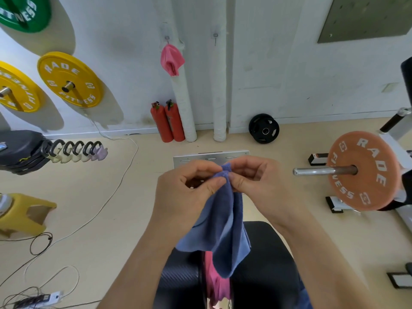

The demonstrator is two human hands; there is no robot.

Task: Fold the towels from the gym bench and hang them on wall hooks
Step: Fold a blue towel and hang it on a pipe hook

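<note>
1. The left hand (189, 186) and right hand (256, 181) hold the blue towel (223, 230) above the tabletop (267, 253), fingers (211, 183) clamped on its gathered top, likely forming a hanging point.
2. An empty hook (215, 35) (beside the hung pink towel (171, 60)) awaits.

Blue up front, pink on the wall!
We see a plain blue towel (223, 219) over the black bench (263, 253), its pad edge weave-patterned, a pink towel (215, 284) beneath; a second pink towel (171, 60) on the white wall (278, 63); yellow plates (69, 80) and a green plate (24, 12), white-lettered; an orange plate (363, 170), also white-lettered; two red extinguishers (161, 123); a beige floor (111, 208).
</note>
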